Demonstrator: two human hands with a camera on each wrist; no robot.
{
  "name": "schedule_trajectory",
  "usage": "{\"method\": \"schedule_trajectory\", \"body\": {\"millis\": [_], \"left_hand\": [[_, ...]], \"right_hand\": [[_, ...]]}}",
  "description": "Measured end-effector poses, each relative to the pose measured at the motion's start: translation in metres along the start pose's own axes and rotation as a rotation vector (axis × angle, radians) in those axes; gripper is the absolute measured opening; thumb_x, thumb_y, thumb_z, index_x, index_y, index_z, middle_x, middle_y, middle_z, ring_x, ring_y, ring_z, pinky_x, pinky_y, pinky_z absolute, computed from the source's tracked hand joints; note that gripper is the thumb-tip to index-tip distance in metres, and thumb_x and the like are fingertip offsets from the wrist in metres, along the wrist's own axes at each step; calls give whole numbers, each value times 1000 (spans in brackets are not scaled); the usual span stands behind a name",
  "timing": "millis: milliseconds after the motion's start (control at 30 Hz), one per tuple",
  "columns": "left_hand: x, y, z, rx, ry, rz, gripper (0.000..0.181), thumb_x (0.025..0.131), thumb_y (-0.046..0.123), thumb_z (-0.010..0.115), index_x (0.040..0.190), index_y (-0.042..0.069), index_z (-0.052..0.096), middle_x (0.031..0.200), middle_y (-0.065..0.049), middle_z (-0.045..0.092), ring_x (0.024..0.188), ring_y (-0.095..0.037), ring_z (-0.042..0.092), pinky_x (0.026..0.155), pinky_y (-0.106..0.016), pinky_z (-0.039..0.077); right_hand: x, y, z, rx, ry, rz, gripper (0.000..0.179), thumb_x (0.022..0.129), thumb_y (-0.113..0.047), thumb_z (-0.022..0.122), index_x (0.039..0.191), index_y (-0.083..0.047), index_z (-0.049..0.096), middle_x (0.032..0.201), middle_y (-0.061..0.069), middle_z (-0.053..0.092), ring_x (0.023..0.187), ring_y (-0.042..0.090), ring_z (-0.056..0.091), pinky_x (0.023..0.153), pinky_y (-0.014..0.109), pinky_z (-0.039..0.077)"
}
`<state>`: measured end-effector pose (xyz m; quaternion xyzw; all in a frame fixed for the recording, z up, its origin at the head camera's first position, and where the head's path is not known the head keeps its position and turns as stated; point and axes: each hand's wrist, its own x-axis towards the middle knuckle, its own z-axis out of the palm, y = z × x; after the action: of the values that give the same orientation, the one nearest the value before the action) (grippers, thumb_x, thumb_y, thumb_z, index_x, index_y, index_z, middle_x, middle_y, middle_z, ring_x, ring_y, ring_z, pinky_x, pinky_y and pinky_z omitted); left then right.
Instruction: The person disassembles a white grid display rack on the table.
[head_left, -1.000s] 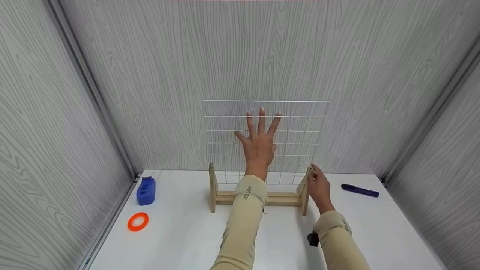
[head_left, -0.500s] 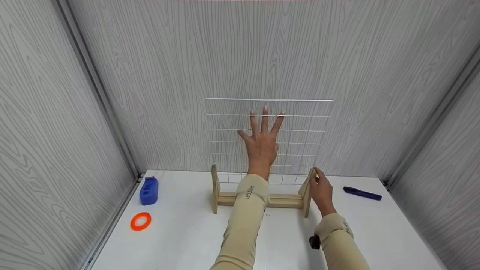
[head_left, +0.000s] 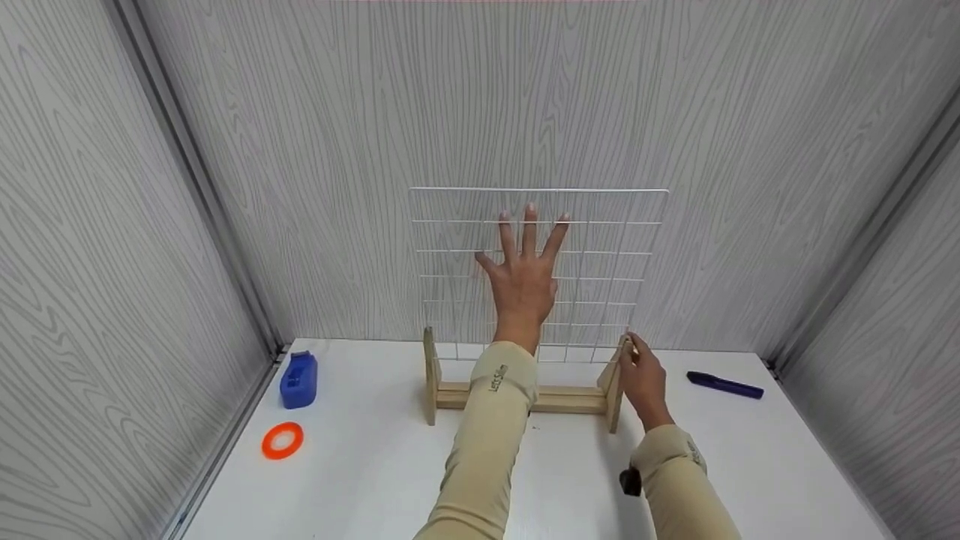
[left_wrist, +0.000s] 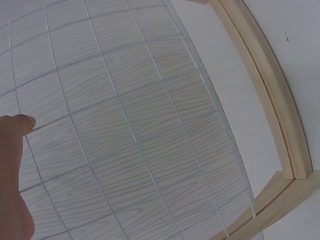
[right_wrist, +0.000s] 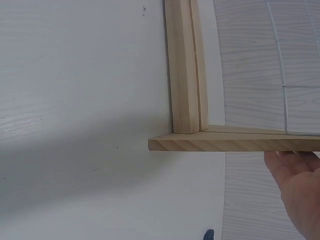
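A white wire grid panel [head_left: 600, 251] stands upright between the two side boards of a wooden stand [head_left: 570, 403]. My left hand [head_left: 523, 289] lies flat on the grid with its fingers spread, their tips near the top bars. In the left wrist view, the thumb [left_wrist: 22, 122] of this hand overlaps a grid wire. My right hand [head_left: 643, 381] grips the upper part of the stand's right side board [right_wrist: 225, 145], its fingers bent at the outer face. The right wrist view shows the grid's edge meeting that board's inner side. My left forearm hides part of the stand's crossbar.
On the white table [head_left: 360, 465], a blue tape dispenser [head_left: 298, 381] and an orange tape ring [head_left: 283, 441] are at the left. A dark blue pen-shaped cutter [head_left: 724, 385] lies at the right. Grey wood-grain walls [head_left: 300, 150] enclose the back and sides.
The grid has risen slightly against the stand, and my left hand has moved up with it. My right hand stays at the right side board. The head view has shifted a little.
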<state>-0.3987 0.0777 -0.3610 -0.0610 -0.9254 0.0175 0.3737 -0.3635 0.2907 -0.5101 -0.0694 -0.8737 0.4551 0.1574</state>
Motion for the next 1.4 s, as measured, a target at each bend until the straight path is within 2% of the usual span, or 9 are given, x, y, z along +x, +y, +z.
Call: {"method": "schedule_trajectory", "body": {"millis": [367, 500, 733, 1000, 1400], "left_hand": [[7, -3, -5, -20, 1, 12, 106, 82, 58, 77, 161, 47, 7, 172, -6, 13, 156, -43, 18, 98, -74, 45], [8, -4, -7, -4, 15, 8, 105, 81, 60, 77, 161, 47, 9, 172, -5, 15, 155, -41, 19, 97, -72, 46], [11, -6, -11, 2, 13, 2, 109, 82, 62, 75, 161, 47, 2, 172, -6, 15, 156, -41, 18, 97, -71, 47], [17, -9, -18, -2, 19, 3, 104, 84, 61, 74, 161, 46, 5, 172, -6, 14, 155, -42, 20, 97, -71, 47], [21, -9, -25, -28, 10, 2, 101, 87, 57, 73, 161, 47, 5, 172, -6, 13, 156, -42, 16, 99, -72, 45]], "right_hand": [[0, 2, -1, -8, -43, 25, 54, 109, -19, 38, 159, -3, 28, 155, 29, 42, 143, 45, 43, 115, 56, 40], [-1, 2, -1, -15, -39, 32, 53, 109, -19, 38, 159, -3, 29, 155, 29, 42, 143, 45, 42, 115, 56, 40], [-1, 2, 0, -24, -29, 39, 52, 109, -20, 37, 159, -4, 31, 155, 28, 42, 143, 44, 43, 115, 55, 41], [-3, 1, 1, -2, -18, 40, 52, 110, -22, 38, 159, -5, 31, 155, 28, 42, 143, 44, 43, 114, 54, 42], [-6, 5, 2, -7, 9, -15, 52, 109, -21, 40, 159, -8, 33, 152, 27, 46, 139, 44, 49, 110, 54, 46]]}}
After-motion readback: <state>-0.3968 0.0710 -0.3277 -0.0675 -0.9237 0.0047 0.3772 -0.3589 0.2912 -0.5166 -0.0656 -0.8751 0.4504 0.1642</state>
